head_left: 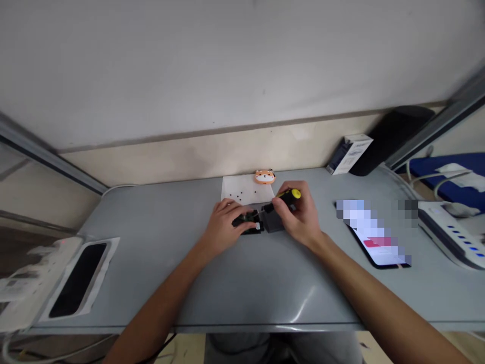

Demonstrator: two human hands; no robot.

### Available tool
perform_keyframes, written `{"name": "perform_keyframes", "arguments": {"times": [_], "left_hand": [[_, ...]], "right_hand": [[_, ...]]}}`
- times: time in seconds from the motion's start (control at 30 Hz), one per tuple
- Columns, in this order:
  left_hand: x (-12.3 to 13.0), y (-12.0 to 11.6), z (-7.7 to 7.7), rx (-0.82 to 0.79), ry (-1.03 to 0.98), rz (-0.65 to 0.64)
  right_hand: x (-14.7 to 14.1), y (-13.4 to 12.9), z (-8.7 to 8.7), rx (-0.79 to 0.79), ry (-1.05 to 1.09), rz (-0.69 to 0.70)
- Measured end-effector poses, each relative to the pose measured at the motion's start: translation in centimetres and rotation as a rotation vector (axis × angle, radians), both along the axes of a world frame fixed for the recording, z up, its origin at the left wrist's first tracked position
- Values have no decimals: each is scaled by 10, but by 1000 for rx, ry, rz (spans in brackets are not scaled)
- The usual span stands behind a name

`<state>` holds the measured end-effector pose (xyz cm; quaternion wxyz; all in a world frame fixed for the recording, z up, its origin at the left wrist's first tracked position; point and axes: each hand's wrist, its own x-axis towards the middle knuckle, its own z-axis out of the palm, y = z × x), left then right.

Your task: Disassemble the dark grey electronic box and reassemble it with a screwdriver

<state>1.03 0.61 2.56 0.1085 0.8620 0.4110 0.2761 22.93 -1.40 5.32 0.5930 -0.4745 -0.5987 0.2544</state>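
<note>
My right hand [299, 215] is closed round a black screwdriver with a yellow end cap [283, 199], its shaft pointing left and down. The tip reaches a small black device part [257, 225], which seems to carry a circuit board. My left hand [224, 226] pinches that part with thumb and fingers, covering much of it. Beside it, under my right hand, lies a flat dark grey piece [273, 222]. Behind my hands a white sheet of paper [242, 186] holds several tiny dark screws [238, 196]. An orange and white animal-faced case [264, 176] sits at its back edge.
A lit phone [373, 237] and a white power strip [454, 232] lie to the right. At back right stand a small box [350, 153] and a black cylinder [392, 139]. On the left are a dark phone [78, 279] and another power strip [49, 283].
</note>
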Motion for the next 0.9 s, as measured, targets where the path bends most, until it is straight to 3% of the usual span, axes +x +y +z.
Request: {"name": "perform_keyframes", "arguments": {"times": [0.37,0.9], "left_hand": [[-4,3,-10,-168,128,-99],[0,1,-3,-252,131,-82]], "right_hand": [[1,5,-7,-89,-115,25],[2,9,-15,-50,-179,36]]}}
